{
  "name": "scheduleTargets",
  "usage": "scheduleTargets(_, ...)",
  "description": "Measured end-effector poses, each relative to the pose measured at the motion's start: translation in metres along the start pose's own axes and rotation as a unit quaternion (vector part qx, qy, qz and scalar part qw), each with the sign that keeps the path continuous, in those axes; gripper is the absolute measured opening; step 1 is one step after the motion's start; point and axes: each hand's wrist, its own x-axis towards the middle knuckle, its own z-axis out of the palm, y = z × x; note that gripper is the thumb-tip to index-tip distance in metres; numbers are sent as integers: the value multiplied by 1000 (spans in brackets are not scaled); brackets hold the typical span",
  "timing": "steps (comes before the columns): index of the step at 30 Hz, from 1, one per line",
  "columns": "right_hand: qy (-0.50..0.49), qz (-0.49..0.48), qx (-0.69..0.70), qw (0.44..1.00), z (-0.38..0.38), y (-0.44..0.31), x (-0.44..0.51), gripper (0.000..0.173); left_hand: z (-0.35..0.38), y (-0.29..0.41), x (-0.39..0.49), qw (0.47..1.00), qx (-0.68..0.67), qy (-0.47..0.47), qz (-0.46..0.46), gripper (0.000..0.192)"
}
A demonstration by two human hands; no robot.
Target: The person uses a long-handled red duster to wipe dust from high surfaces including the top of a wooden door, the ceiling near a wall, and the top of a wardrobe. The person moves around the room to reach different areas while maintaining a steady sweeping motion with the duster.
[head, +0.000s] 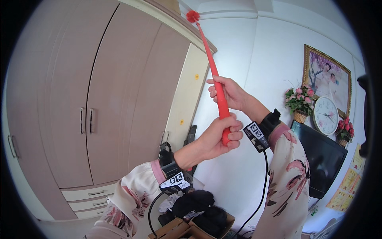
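A long red pole (210, 61) slants up and away from me, tipped by a round red bristle brush head (193, 16). My left hand (219, 136) grips the thick lower end of its handle. Higher up the handle, my right hand (228, 91) wraps around it, one finger stretched out along the far side. The brush head is beside the top edge of a tall wardrobe (125, 98), near the ceiling; whether it touches anything there I cannot tell.
To the right, a television (317, 159), a round clock (326, 116), artificial flowers (300, 100) and a framed picture (326, 77) are at the white wall. Below my arms lie dark clothes (194, 203) and cardboard boxes (170, 228). A fan (329, 230) shows at lower right. Cables hang from both wrists.
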Motion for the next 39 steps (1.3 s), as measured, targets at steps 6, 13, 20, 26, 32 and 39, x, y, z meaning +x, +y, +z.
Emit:
scheduleTargets(6, 125, -45, -260, 956, 22, -17, 13, 21, 22, 17, -2, 974, -189, -97, -83, 22)
scheduleTargets(13, 76, -30, -208, 975, 13, 10, 31, 11, 25, 18, -19, 975, -1, 220, -27, 15)
scheduleTargets(20, 105, -81, -46, 990, 16, 2, 28, 15, 5, 21, -15, 987, -121, 29, -105, 16)
scheduleTargets(26, 124, -87, -158, 976, 37, 63, -45, 19, -17, -51, -75, 985, -101, -32, -137, 14)
scheduleTargets(32, 112, -41, -170, 978, 62, 100, -80, 20, -35, -77, -129, 984, -93, 7, -153, 17)
scheduleTargets(39, 67, -81, -152, 983, 39, 61, -7, 17, -60, -23, -79, 990, -102, -13, -101, 12)
